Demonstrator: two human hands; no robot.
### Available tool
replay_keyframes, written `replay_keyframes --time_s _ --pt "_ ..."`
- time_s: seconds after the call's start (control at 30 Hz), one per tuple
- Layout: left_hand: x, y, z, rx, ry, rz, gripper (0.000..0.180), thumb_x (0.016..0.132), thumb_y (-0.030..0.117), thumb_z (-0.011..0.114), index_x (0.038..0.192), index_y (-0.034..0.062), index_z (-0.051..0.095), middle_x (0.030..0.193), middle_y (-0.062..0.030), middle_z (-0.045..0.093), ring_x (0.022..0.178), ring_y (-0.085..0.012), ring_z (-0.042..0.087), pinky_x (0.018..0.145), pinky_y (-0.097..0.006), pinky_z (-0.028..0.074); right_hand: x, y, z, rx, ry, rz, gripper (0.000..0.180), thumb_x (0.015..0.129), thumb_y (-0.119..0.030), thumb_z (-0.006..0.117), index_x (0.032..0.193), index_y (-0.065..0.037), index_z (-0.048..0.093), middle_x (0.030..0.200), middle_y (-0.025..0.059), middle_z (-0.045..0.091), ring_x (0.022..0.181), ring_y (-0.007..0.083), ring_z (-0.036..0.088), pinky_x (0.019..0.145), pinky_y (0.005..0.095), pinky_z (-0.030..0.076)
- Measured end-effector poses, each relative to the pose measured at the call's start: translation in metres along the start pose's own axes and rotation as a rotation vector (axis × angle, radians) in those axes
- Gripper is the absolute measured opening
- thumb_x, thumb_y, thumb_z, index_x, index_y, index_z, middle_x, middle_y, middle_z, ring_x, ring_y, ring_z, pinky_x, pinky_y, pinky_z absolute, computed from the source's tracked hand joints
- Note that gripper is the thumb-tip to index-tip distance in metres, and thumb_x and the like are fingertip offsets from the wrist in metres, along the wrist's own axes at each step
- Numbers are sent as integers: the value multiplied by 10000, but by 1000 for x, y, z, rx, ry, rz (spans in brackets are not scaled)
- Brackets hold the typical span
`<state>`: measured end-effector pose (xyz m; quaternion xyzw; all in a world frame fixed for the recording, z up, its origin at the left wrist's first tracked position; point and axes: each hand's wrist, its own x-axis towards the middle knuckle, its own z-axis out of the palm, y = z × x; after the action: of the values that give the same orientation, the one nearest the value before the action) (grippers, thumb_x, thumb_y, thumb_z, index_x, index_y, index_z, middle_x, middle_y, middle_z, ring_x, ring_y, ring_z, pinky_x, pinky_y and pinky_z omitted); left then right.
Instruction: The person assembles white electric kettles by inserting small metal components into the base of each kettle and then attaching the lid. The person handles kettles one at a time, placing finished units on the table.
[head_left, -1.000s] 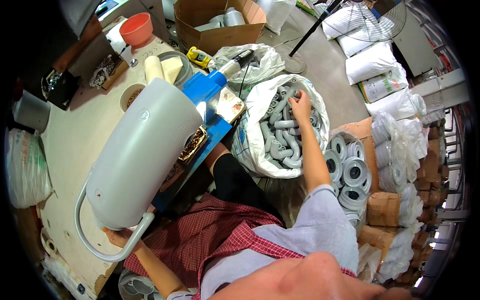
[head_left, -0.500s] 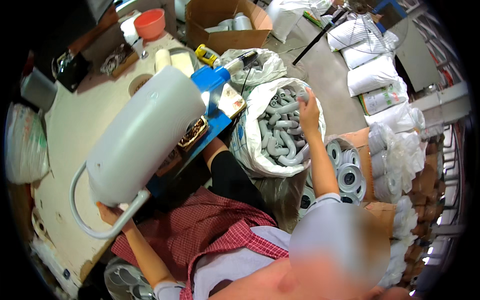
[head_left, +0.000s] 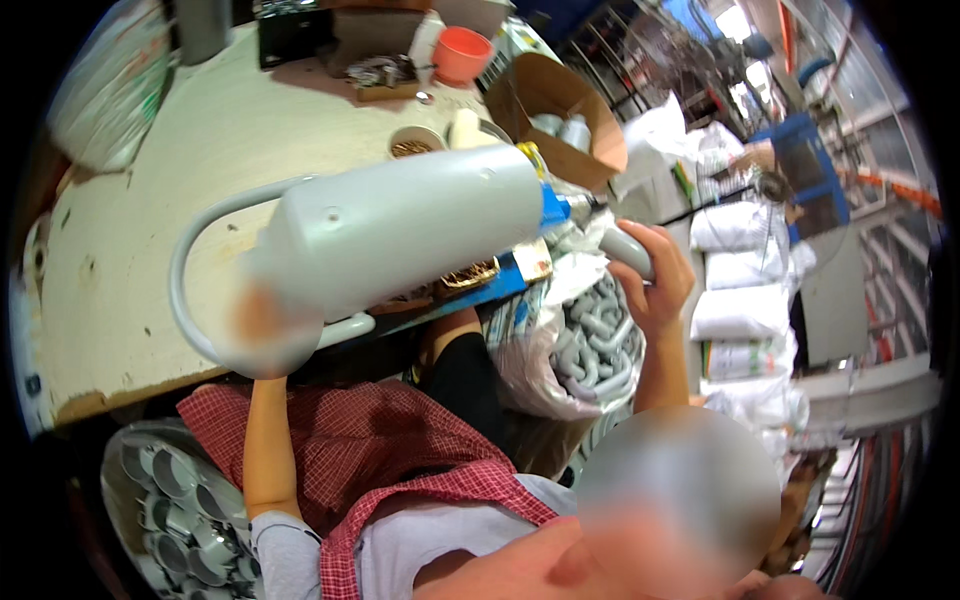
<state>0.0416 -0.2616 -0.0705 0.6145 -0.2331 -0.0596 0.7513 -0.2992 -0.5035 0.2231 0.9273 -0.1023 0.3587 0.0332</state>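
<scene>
A large grey plastic cylinder [head_left: 400,220] lies nearly level across the front of the table, a long curved grey tube [head_left: 180,270] looping from its left end. My left hand [head_left: 262,318] is closed at that end; blur covers its fingers. At the cylinder's other end is a blue fixture [head_left: 555,205], partly hidden. My right hand [head_left: 655,280] grips a bent grey pipe [head_left: 628,250] between thumb and fingers, above the right side of a white sack [head_left: 520,365]. Inside the sack lie many similar bent grey pipes [head_left: 595,345].
On the table [head_left: 110,300] stand a bowl of small brass-coloured parts [head_left: 415,143] and an orange bowl [head_left: 462,56]. A cardboard box [head_left: 590,150] is beyond the far right corner. White sacks [head_left: 740,270] are stacked at right. A bag of grey ring-shaped parts [head_left: 185,520] sits lower left.
The view has turned, and the cylinder now lies more level. My right hand has risen clear of the loose pipes with one bent pipe in it. The left hand stays at the cylinder's end.
</scene>
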Motion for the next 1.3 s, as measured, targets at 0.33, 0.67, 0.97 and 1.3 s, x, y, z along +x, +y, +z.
replay_keyframes --time_s 0.33,0.67,0.97,1.3 --pt "4 60 26 175 -207 272 282 957 256 549 945 20 702 940 -122 687 1073 -319 557 1043 -453 327 139 -92 90 154 -396 -409 440 703 -168 808 1095 -68 633 775 69 589 653 248 602 559 336 475" --pt "6 84 22 196 -152 310 498 994 440 457 831 29 684 780 -103 655 929 -303 600 973 -440 344 108 -81 113 312 -656 -543 344 645 -148 794 968 -93 689 912 29 636 917 206 600 925 417 454" --pt "2 69 32 273 -143 365 469 995 408 480 854 4 670 786 -116 648 916 -291 593 968 -432 360 150 -58 173 417 -685 242 452 833 -114 670 1261 -35 549 939 126 655 817 223 629 725 317 509" --pt "6 68 25 313 -174 357 390 975 333 520 852 -10 660 718 -133 615 758 -300 577 961 -436 370 155 -93 133 147 -588 -376 384 730 -220 790 1073 -125 645 777 45 586 660 223 607 563 345 477"
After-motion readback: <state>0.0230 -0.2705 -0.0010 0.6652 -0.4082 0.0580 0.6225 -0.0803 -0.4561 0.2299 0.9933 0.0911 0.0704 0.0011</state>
